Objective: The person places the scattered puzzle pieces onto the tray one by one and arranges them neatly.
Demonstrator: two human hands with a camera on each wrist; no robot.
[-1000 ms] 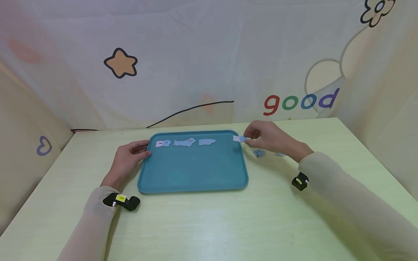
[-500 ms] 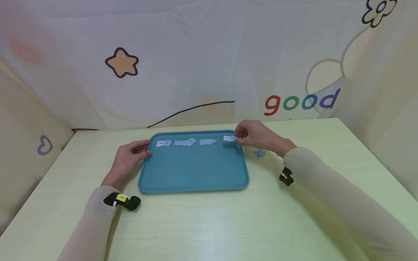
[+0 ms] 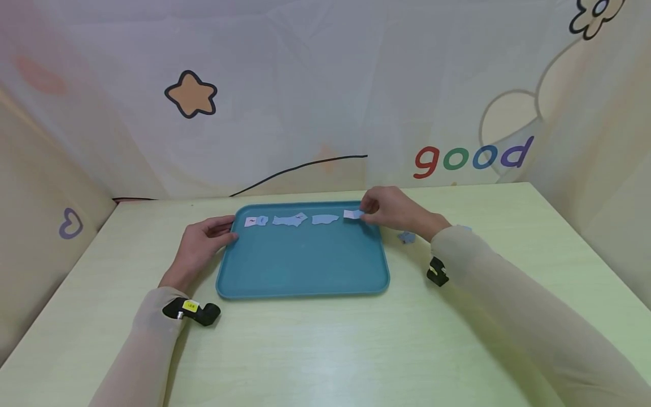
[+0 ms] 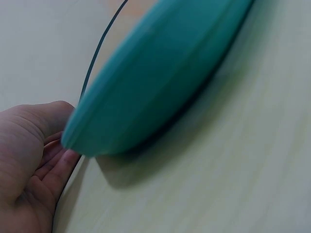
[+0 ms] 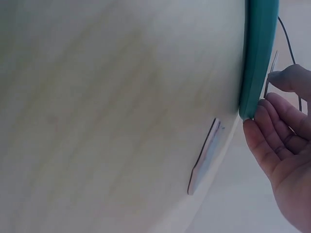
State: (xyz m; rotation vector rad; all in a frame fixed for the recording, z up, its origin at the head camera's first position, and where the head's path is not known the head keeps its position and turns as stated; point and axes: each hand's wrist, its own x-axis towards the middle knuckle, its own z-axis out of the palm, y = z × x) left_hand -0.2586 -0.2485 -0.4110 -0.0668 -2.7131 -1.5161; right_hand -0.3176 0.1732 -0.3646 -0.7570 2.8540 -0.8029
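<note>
My left hand (image 3: 200,244) grips the left edge of a blue-green tray (image 3: 302,263). In the left wrist view, its thumb lies along the tray's rim (image 4: 146,77), with fingers beneath. Over the tray's far right corner, my right hand (image 3: 394,209) pinches a small flat blue-and-white piece (image 3: 350,214). Only that piece's thin edge shows in the right wrist view, above the hand (image 5: 286,145). Along the tray's far side lie a white-ended piece (image 3: 256,221), a jagged blue piece (image 3: 290,219) and a plain blue piece (image 3: 325,219).
Right of the tray, a star-like blue piece (image 3: 406,237) lies on the pale wooden table (image 3: 305,350). Another piece (image 3: 467,228) is mostly hidden behind the right sleeve (image 3: 508,282). A printed curtain (image 3: 305,102) stands behind the table.
My right hand has moved left with the pinched piece, from the tray's right rim to over its far right corner. My left hand has kept its hold on the tray.
</note>
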